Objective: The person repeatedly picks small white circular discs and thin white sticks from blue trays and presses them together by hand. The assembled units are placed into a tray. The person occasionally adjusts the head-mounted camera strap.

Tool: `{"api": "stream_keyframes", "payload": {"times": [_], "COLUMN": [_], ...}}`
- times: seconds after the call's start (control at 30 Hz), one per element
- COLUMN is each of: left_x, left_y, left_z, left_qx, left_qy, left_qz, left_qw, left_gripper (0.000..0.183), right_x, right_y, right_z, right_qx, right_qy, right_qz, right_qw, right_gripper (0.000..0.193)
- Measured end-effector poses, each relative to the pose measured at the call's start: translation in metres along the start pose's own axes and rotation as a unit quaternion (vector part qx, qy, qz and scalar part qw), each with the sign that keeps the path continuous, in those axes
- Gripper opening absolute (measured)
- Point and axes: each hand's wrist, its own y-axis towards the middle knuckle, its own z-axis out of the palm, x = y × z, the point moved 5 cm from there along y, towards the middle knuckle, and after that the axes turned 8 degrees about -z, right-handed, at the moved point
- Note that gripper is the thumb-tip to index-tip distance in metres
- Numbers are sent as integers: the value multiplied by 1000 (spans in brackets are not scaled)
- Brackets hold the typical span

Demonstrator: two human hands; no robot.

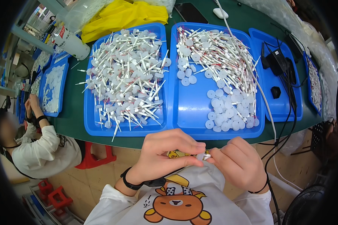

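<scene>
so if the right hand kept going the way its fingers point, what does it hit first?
The right hand points toward the person's left. Its fingers already pinch a small white part, and just beyond are the left hand's fingertips. Depth is unclear, but they look almost touching.

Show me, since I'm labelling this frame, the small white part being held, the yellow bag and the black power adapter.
small white part (201,156), head view, its middle between fingertips.
yellow bag (124,17), head view, crumpled middle.
black power adapter (277,62), head view, top face.
</scene>
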Motion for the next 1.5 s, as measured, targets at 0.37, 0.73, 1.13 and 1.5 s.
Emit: {"api": "stream_keyframes", "payload": {"times": [0.37,0.73,1.13,1.5], "left_x": [-2,11,-21,13], "left_y": [2,-7,-30,26], "left_z": [5,0,-86,33], "left_qx": [34,-5,-471,-13], "left_qy": [10,56,481,384], "left_qz": [-14,-53,24,17], "left_qw": [999,997,739,923], "left_gripper": [28,24,38,19], "right_x": [-26,-31,-37,-53], "right_y": [-14,-29,-23,-6], "right_z": [11,40,2,-33], "right_qx": [36,20,-147,-180], "right_qy": [436,496,84,-75], "right_qz": [318,379,323,314], "right_qw": [841,781,931,929], "right_gripper": [12,16,17,7]}}
